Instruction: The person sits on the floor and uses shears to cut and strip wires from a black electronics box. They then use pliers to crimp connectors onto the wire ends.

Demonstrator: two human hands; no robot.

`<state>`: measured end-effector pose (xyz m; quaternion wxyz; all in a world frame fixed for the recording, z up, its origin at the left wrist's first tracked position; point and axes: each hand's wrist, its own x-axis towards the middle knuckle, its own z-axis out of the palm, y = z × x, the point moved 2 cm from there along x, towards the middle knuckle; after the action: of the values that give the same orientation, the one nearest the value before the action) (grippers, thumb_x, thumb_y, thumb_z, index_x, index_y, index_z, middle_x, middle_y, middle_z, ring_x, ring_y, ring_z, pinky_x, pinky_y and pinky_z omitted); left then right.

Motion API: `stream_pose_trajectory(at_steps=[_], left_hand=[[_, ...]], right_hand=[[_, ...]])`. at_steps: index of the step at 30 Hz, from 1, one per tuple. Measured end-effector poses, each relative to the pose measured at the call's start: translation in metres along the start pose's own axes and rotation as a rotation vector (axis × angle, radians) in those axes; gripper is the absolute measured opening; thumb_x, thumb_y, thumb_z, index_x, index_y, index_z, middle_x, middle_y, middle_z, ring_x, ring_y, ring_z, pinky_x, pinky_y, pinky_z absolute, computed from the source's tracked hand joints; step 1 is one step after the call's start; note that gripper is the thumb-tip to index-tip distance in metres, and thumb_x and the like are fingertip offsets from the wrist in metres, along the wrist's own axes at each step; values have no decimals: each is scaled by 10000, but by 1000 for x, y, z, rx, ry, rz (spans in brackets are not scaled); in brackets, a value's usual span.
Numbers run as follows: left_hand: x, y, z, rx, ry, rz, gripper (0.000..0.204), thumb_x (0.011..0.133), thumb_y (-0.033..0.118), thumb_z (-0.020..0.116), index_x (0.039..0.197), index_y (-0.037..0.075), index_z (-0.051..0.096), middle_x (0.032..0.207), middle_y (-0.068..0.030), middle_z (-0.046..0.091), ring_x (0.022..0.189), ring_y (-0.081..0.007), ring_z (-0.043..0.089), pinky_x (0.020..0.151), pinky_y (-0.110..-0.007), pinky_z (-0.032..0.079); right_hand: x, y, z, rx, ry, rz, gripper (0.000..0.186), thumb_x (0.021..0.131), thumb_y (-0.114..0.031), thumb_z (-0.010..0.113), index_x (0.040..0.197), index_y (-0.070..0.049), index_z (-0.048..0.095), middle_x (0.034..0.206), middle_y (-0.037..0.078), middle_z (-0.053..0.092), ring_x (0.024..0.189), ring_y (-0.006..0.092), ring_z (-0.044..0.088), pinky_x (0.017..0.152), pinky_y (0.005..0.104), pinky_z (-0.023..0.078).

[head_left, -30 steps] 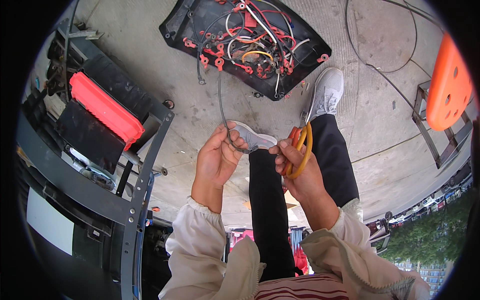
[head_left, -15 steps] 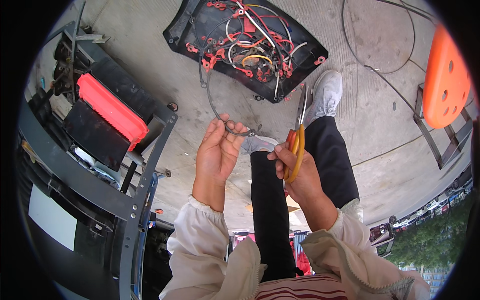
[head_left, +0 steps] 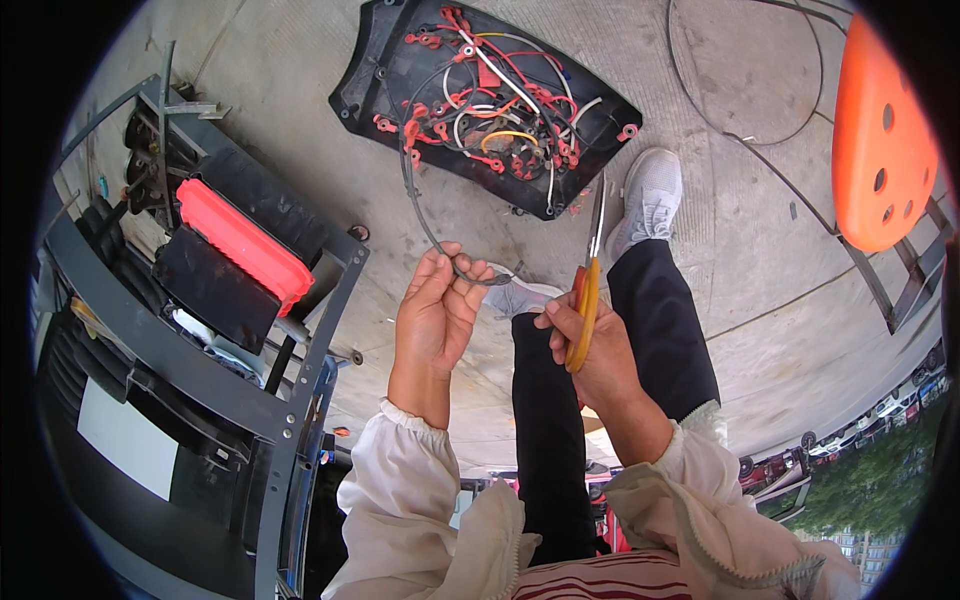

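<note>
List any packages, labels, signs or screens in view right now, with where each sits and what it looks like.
No packages, signs or screens show.
White panel: a plain pale rectangle on the dark metal frame at lower left; whether it is a label cannot be told.
Red block: a long flat red piece on that frame, left of the left hand; no label visible.

Outdoor daylight. Grey concrete floor (head_left: 300, 90) with joint lines; orange plastic stool (head_left: 880, 150) at right; grey metal frame (head_left: 300, 400) at left.
</note>
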<state>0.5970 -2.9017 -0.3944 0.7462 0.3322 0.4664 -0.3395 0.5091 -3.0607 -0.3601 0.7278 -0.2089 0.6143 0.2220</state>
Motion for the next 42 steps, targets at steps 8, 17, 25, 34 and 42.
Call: stream_pose_trajectory(at_steps=[8, 17, 25, 34, 42], left_hand=[[15, -4, 3, 89, 14, -19, 181, 968, 81, 414, 1111, -5, 484, 938, -110, 569, 939, -239, 604, 916, -396, 495], [22, -12, 2, 123, 43, -29, 182, 969, 92, 419, 1102, -3, 500, 930, -102, 573, 925, -238, 612, 897, -390, 507], [27, -4, 3, 309, 39, -19, 173, 971, 107, 430, 1089, 11, 514, 927, -78, 578, 910, -206, 617, 852, -337, 528], [16, -29, 8, 281, -26, -167, 182, 972, 158, 460, 1062, 21, 540, 889, -61, 584, 888, -172, 607, 845, -308, 500], [61, -19, 18, 1137, -332, -207, 197, 922, 174, 534, 1061, 54, 607, 963, -63, 621, 892, -166, 597, 788, -323, 482]], right_hand=[[3, 1, -3, 72, 16, 29, 137, 882, -158, 629, 876, -48, 546, 772, 53, 626, 538, 50, 515, 467, 178, 413], [4, -1, -2, 102, 9, 38, 147, 879, -158, 632, 876, -43, 540, 771, 52, 626, 536, 49, 515, 465, 179, 413], [5, 3, 1, 122, 60, 62, 155, 863, -134, 654, 927, -30, 559, 798, 53, 625, 567, 60, 527, 488, 184, 418], [4, 1, 16, 145, -36, -75, 288, 846, -101, 674, 1111, -23, 593, 884, 27, 612, 645, 72, 541, 535, 195, 431], [1, 6, 18, 69, 0, -55, 218, 850, -100, 660, 1046, -24, 605, 814, 23, 603, 652, 72, 562, 556, 192, 460]])
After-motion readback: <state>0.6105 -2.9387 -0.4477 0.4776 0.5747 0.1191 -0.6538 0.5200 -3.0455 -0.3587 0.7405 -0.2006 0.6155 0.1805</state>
